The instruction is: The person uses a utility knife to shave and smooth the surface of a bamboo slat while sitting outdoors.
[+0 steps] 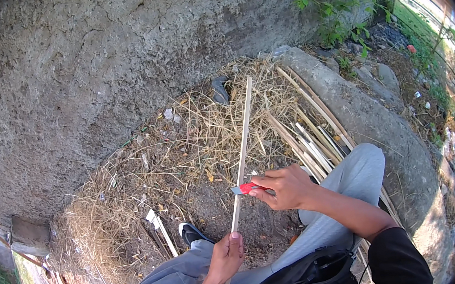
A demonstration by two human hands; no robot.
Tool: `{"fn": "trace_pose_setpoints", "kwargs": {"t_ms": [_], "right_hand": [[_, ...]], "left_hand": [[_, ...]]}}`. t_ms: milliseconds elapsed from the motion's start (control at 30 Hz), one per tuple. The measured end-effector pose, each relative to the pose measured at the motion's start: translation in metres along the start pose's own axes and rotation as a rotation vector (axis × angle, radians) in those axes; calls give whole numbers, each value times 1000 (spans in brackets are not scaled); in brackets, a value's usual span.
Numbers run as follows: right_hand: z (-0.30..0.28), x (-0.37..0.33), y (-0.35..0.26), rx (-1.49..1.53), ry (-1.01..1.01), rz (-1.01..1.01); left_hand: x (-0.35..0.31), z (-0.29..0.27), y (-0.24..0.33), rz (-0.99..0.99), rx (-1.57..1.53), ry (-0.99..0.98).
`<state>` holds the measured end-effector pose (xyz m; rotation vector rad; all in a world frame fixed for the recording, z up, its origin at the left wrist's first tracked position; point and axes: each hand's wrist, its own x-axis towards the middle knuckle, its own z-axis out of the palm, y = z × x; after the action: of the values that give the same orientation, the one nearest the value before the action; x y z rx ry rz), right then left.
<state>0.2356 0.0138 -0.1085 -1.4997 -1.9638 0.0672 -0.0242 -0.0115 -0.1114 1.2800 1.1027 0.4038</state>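
Observation:
A long, thin wooden strip (243,134) slants up and away from my lap toward the straw. My left hand (227,258) is closed around its lower part, thumb on top. In my right hand (287,187) is a red utility knife (249,188), gripped by its handle. The knife's blade crosses the strip above my left hand and appears to touch it. My fingers hide part of the knife's handle.
Several wooden strips (310,146) lie to the right beside a concrete slab (368,107). Dry straw (182,142) covers the ground up to a rough wall (99,72). A black bag (306,277) rests on my lap. A pale stick (162,232) lies near my shoe (193,234).

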Motion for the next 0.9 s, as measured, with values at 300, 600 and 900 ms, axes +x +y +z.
{"fn": "trace_pose_setpoints", "kwargs": {"t_ms": [300, 600, 900], "right_hand": [[2, 1, 1, -8, 43, -13], [2, 3, 3, -33, 27, 6], [7, 2, 4, -20, 55, 5]], "left_hand": [[-4, -3, 4, 0, -21, -19], [-5, -3, 5, 4, 53, -7], [-5, -4, -9, 37, 187, 36]]}}
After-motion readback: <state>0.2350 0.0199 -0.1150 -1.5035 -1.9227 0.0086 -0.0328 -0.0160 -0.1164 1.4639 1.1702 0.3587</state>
